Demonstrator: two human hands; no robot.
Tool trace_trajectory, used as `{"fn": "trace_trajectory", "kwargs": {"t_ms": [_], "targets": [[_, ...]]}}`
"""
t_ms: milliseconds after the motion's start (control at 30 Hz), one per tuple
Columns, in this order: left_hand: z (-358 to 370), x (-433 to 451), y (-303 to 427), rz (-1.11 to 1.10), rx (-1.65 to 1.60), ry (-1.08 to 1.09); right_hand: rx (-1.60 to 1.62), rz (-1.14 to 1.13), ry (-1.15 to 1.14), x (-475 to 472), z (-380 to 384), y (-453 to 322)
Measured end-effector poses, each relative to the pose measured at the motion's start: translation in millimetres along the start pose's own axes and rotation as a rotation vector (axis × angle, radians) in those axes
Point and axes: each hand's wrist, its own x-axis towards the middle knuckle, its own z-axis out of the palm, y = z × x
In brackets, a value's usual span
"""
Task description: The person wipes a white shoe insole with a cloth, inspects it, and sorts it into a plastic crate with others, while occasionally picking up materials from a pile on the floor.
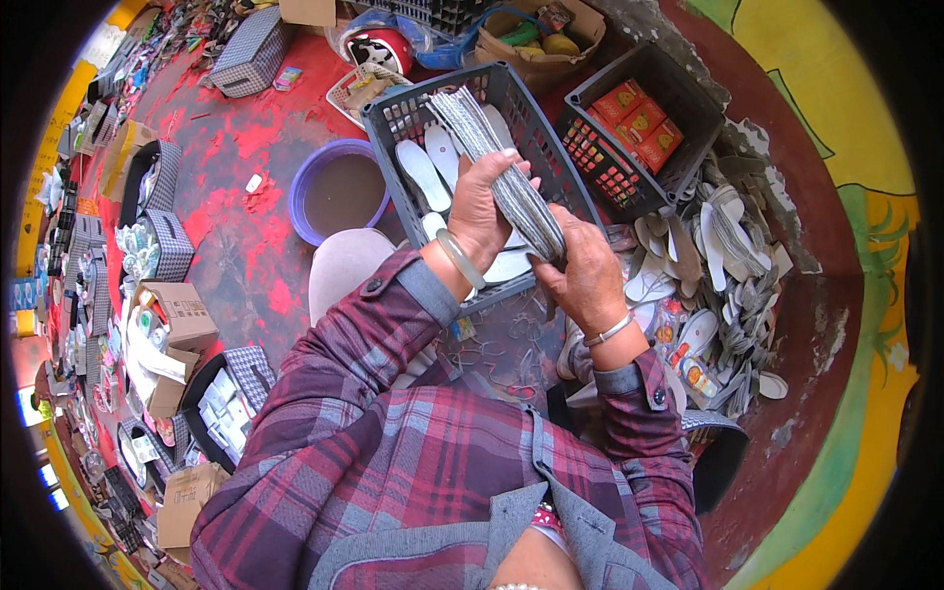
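Note:
Between my two hands is a thick stack of shoe insoles [501,173], seen edge-on as grey and white layers. My left hand [479,210] grips it around the middle, thumb on top. At the near end, my right hand [582,269] clasps the stack with thumb and fingers. The stack is tilted over a dark grey plastic crate [549,140] with slotted walls. Inside the crate lie several white insoles [424,173], some flat along its left side and some partly hidden under my hands.
A purple basin [299,195] of murky water stands left of the crate. Beyond it, a second crate [634,188] holds red boxes [638,122]. Loose insoles [726,236] are heaped at right by the wall [818,199]. Houndstooth storage boxes [251,55] and cardboard cartons [184,317] line the left.

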Motion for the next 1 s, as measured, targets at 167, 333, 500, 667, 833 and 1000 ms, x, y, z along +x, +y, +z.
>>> {"fn": "trace_trajectory", "kwargs": {"t_ms": [167, 333, 500, 667, 833, 1000], "targets": [[12, -7, -1, 0.063, 0.113, -0.118, 0.072, 0.101, -0.025, -5, 10, 5], [13, -10, 3, 0.055, 0.18, -0.233, 0.076, 0.08, 0.024, -4, 7, 4], [25, -17, 10, 0.132, 0.134, -0.37, 0.298, 0.175, 0.052, -3, 2, 12], [41, -13, 55, 0.19, 0.041, -0.405, 1.281, 0.476, -0.183, 1, -36, 18], [36, -1, 95, 0.151, 0.031, -0.421, 1.379, 0.511, -0.412, 1, -43, 38], [24, 7, 84, 0.145, 0.114, -0.285, 1.495, 0.498, -0.023, 6, -30, 43]]}}
